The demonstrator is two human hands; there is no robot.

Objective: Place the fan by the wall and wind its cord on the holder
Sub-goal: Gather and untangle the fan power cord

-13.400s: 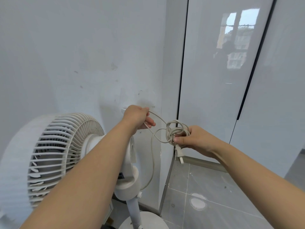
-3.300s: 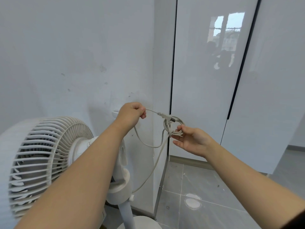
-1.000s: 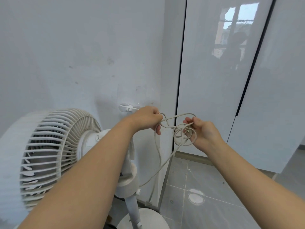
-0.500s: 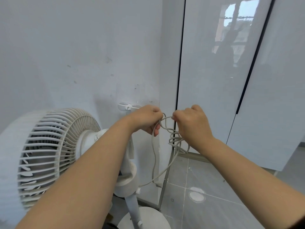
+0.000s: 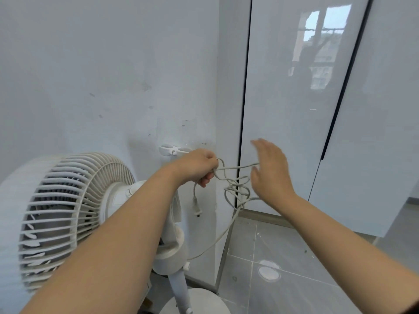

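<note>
A white pedestal fan (image 5: pixel 74 211) stands against the pale wall at the lower left, its round base (image 5: pixel 204 301) on the floor. A white cord holder (image 5: pixel 169 150) is fixed to the wall just above my left hand. My left hand (image 5: pixel 199 166) grips the fan's pale cord (image 5: pixel 233 189) near its end, and the plug (image 5: pixel 196 208) dangles below the fist. Loose tangled loops of cord hang between my hands. My right hand (image 5: pixel 272 171) is open with straight fingers, right beside the loops and holding nothing.
Glossy white cabinet doors (image 5: pixel 294 109) with dark gaps fill the right side. Grey floor tiles (image 5: pixel 294 279) lie below, with a round white mark (image 5: pixel 268 271). The wall corner (image 5: pixel 217 132) runs vertically behind the hands.
My right hand has let go of the coiled cord and opened. The loops now hang loose from my left hand, and the plug has dropped below it.
</note>
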